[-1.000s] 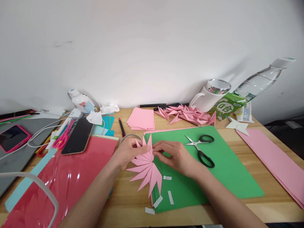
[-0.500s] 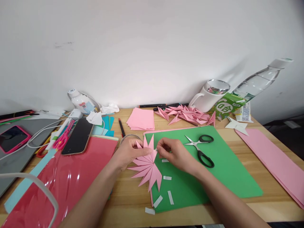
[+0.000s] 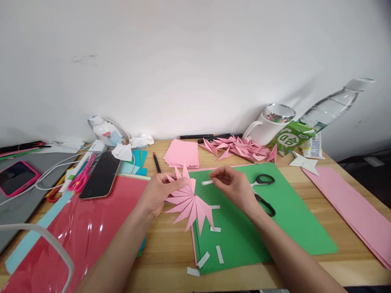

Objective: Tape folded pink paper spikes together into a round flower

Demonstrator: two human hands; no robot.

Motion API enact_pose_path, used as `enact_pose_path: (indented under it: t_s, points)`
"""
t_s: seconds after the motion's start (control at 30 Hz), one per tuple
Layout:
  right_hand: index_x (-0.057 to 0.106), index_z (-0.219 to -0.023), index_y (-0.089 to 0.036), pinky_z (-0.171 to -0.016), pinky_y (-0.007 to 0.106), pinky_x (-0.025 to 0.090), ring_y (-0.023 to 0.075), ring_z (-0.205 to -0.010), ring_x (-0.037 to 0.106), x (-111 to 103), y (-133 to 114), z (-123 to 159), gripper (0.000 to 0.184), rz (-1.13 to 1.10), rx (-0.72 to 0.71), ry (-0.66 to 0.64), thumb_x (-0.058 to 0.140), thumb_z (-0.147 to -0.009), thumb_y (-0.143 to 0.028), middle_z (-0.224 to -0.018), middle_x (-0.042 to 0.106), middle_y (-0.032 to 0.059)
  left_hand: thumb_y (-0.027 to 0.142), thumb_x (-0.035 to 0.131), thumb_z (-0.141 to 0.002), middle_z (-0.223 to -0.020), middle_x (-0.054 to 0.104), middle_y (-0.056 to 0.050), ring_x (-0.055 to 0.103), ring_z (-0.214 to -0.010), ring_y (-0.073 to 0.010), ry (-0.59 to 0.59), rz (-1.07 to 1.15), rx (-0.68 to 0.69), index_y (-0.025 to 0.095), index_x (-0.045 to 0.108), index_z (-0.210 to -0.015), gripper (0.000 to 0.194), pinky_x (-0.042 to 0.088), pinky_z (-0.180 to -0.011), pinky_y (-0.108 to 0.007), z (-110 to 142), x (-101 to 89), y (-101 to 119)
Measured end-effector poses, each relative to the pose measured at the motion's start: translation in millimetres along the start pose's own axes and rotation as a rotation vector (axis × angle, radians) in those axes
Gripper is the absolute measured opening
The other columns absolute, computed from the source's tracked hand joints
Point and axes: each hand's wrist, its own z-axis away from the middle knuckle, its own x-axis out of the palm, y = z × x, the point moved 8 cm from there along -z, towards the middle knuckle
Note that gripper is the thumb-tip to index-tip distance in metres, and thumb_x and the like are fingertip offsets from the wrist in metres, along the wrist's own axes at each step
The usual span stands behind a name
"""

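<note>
My left hand [image 3: 160, 192] grips a fan of pointed pink paper pieces [image 3: 191, 201] and holds it tilted up off the wooden desk, at the left edge of a green sheet [image 3: 284, 219]. My right hand [image 3: 233, 185] is closed in a pinch on a small white strip [image 3: 207, 182], raised just right of the fan's hub. Several more white strips [image 3: 219, 254] lie on the green sheet and on the desk below the fan. Black-handled scissors [image 3: 265, 192] lie on the green sheet, partly hidden behind my right hand.
A heap of folded pink points [image 3: 241, 147] and a stack of pink squares [image 3: 182, 153] lie at the back. A white mug [image 3: 269, 122], a water bottle [image 3: 332, 106] and a green carton [image 3: 290, 137] stand back right. A red sheet [image 3: 82, 232], a phone [image 3: 100, 175] and pink scissors [image 3: 81, 177] lie left.
My left hand has lifted and turned the pink fan upward. My right hand has come away from the fan's hub, rising with a white strip pinched in its fingers.
</note>
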Motion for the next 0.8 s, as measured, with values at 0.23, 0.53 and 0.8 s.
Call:
enact_pose_path:
  t_s: [0.23,0.53,0.8]
  points:
    - [0.066,-0.092,-0.016,-0.066,0.034,0.048,0.0218,-0.068,0.065,-20,-6,-7,0.022,0.546,-0.117,0.2,0.047,-0.085,-0.026,-0.085,0.07,0.01,0.037,0.084,-0.052,-0.048,0.055,0.003,0.045,-0.045,-0.0058,-0.048,-0.016,0.011,0.011,0.061,-0.054,0.035,0.033,-0.043,-0.018,-3,1.0,-6]
    - [0.044,-0.138,-0.017,-0.073,0.036,0.048,0.0298,-0.098,0.06,-27,9,-37,0.046,0.952,0.044,0.131,0.04,-0.091,-0.02,-0.113,0.055,0.0183,0.036,0.085,-0.053,-0.045,0.052,0.003,0.042,-0.043,-0.0049,-0.079,-0.037,0.001,0.011,0.063,-0.055,0.033,0.031,-0.043,-0.019,-3,4.6,-10]
    - [0.057,-0.123,-0.023,-0.06,0.032,0.047,0.0245,-0.088,0.061,-24,3,-35,0.042,1.107,0.041,0.209,0.036,-0.089,-0.012,-0.125,0.044,0.0157,0.04,0.084,-0.053,-0.048,0.052,0.003,0.042,-0.043,-0.006,-0.076,-0.101,0.005,0.011,0.064,-0.058,0.035,0.029,-0.044,-0.021,-7,0.4,-14]
